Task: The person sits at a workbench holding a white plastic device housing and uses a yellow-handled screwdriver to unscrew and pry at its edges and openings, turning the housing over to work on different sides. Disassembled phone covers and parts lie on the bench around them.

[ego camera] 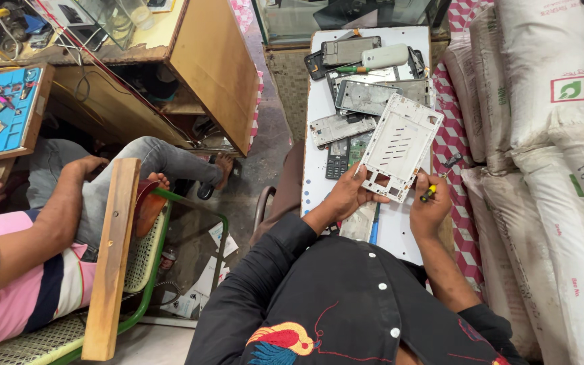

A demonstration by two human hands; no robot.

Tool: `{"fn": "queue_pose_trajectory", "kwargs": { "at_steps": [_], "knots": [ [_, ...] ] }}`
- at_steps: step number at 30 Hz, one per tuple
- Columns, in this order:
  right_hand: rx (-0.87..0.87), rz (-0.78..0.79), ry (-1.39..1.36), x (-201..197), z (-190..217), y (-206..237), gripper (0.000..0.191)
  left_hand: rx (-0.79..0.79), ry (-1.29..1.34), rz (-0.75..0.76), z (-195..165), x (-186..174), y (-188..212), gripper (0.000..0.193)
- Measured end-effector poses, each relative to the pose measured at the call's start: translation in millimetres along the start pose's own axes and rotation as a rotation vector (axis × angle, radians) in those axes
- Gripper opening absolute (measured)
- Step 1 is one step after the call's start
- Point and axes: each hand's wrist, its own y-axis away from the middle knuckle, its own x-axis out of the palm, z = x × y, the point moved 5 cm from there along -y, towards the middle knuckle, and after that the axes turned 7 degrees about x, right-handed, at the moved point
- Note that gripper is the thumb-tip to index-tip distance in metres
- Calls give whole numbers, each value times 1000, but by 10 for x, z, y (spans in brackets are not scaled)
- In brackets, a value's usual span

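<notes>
White frame [400, 145] lay tilted on the white board [319, 101], just below the pile of phone parts [366, 74]. Left hand [349, 195] pinched its bottom edge to keep it steady. Right hand [430, 206], beside the frame, was closed around a small screwdriver [430, 193].

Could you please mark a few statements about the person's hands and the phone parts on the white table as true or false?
1. The left hand holds the lower edge of a white tablet frame. True.
2. The right hand is empty. False: it grips a small screwdriver with a yellow and black handle.
3. The white table carries several phone frames and a dark keypad phone. True.
4. The white frame lies on the floor. False: it is over the table, tilted, in the left hand.
</notes>
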Motion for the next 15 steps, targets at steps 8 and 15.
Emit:
{"fn": "queue_pose_trajectory", "kwargs": {
  "at_steps": [8,15],
  "knots": [
    [-8,1,-122,-6,-23,11,31,-8,-14,-23,9,-24,14,67],
    [29,17,-152,28,11,13,30,26,19,26,29,-63,-12,64]
  ]
}}
